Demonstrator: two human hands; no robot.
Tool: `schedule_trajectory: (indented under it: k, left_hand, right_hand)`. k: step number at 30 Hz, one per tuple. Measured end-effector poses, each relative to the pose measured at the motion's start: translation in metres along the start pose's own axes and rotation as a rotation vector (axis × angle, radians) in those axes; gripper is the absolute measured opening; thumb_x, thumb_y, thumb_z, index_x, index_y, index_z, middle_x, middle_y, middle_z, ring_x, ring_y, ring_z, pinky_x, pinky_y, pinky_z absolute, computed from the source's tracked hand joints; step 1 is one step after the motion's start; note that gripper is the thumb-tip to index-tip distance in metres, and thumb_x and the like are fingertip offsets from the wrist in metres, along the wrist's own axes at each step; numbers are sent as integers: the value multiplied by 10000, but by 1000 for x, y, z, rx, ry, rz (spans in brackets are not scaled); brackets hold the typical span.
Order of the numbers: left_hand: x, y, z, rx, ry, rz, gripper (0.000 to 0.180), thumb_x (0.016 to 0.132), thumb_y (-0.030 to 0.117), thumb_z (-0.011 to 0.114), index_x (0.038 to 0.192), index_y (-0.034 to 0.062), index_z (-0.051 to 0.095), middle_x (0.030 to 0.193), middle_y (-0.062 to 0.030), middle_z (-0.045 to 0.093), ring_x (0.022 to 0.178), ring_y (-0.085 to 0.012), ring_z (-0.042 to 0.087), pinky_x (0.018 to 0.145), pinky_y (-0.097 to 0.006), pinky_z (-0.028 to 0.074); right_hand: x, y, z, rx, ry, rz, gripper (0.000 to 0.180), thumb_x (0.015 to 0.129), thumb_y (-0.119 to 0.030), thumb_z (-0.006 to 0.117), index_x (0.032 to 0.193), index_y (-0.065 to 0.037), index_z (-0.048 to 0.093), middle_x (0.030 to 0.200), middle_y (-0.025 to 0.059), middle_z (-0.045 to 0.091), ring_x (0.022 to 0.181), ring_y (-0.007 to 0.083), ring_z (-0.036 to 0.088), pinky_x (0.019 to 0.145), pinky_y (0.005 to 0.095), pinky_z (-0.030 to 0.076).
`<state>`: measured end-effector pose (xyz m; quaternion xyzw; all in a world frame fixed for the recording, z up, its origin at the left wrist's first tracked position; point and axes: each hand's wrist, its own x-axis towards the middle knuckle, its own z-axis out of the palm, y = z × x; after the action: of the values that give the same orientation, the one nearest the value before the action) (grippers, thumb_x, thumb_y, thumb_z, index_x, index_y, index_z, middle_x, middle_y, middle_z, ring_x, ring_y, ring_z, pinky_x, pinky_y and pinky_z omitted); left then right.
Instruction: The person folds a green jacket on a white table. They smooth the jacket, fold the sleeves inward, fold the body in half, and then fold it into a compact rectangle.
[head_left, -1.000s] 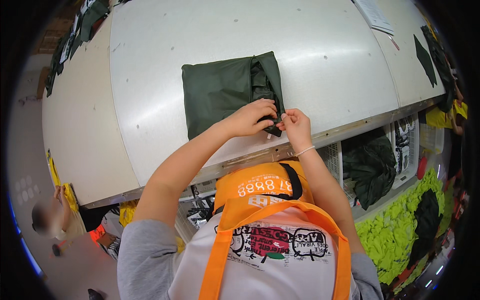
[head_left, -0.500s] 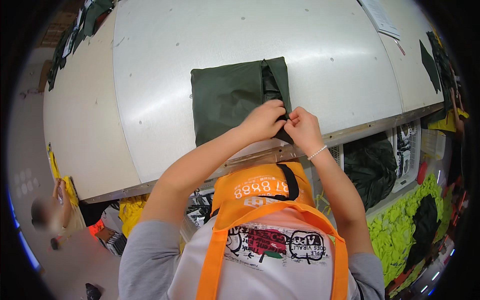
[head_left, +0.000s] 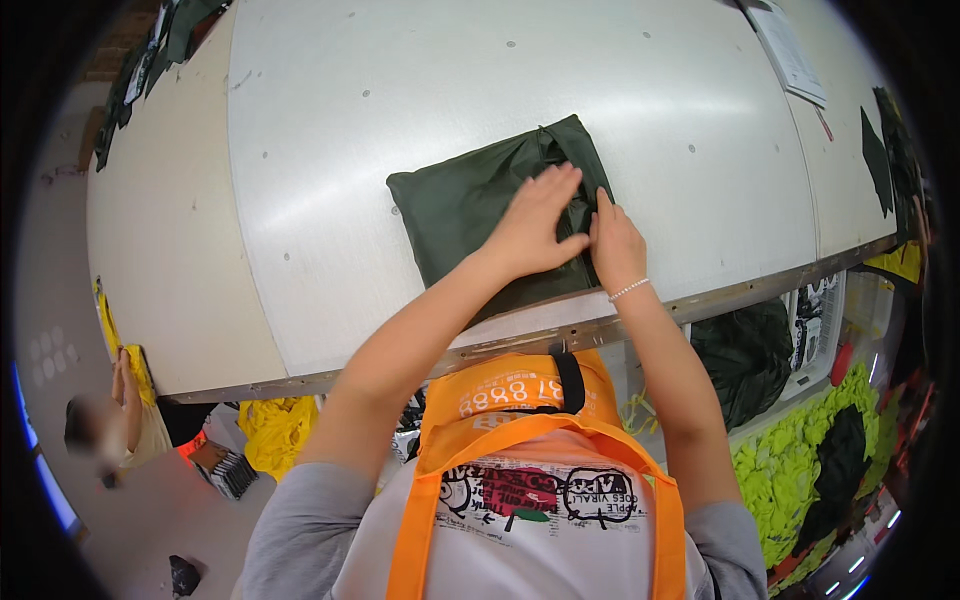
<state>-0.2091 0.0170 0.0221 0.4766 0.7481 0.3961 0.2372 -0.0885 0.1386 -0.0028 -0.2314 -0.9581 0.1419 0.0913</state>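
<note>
A flat, squarish dark green fabric pouch (head_left: 455, 200) lies on the pale worktable, turned slightly askew, with a gathered slit along its right side. My left hand (head_left: 538, 222) rests flat over that slit, fingers stretched out and thumb spread to the right. At the pouch's right edge is my right hand (head_left: 618, 242), its fingers bent in and closed on the fabric border, the index finger lying along it. Part of the slit is covered by my left hand.
Papers (head_left: 785, 50) and a thin red pen (head_left: 823, 124) lie at the far right of the worktable (head_left: 330, 200). Dark green pieces sit at both far ends. Below the right edge are a crate with dark fabric (head_left: 742, 355) and a bright yellow-green heap (head_left: 785, 470). Another person stands at the left.
My left hand has gone from pinching at the slit's near end to lying flat farther up. My right hand has moved up the edge. The pouch has turned a little anticlockwise.
</note>
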Motion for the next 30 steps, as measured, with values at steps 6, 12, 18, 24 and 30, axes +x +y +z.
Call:
schedule_trajectory:
  k: [6, 12, 18, 24, 30]
  left_hand:
    - [-11, -17, -16, 596, 65, -42, 665, 733, 512, 672, 1305, 207, 526, 1531, -111, 208, 1380, -429, 178, 1055, -657, 132]
    - [-2, -22, -21, 406, -9, -119, 569, 732, 398, 670, 1229, 136, 577, 1492, -152, 279, 1339, -423, 268, 1078, -572, 195]
    - [19, -48, -26, 684, 175, -96, 624, 870, 313, 566, 1382, 19, 365, 1377, -187, 429, 1261, -326, 404, 1053, -500, 278]
    - [32, -48, -32, 617, 80, -172, 568, 877, 298, 544, 1363, 46, 397, 1316, -174, 468, 1197, -314, 442, 1017, -470, 317]
    - [64, -76, -30, 306, 233, -455, 349, 914, 299, 464, 1123, 81, 641, 1064, -149, 638, 1017, -339, 581, 863, -501, 431]
  right_hand:
    - [27, -28, -24, 63, -19, -199, 295, 864, -131, 569, 1118, 17, 584, 707, 119, 622, 596, 257, 632, 494, 349, 507]
    - [26, -35, -10, -145, -360, -265, 275, 785, -58, 587, 1038, 50, 578, 895, 129, 626, 829, 255, 628, 684, 342, 507]
    - [48, -26, 1, 256, -106, -410, 127, 781, 28, 524, 906, 44, 536, 1295, 280, 464, 1221, 434, 433, 1050, 460, 348]
    - [116, -28, -6, 300, -393, -85, 204, 875, -115, 498, 1047, -71, 599, 978, 158, 668, 924, 310, 634, 763, 408, 507]
    - [170, -22, 18, 216, -529, -32, 219, 924, -202, 509, 1087, -102, 614, 877, 138, 683, 812, 313, 651, 730, 405, 516]
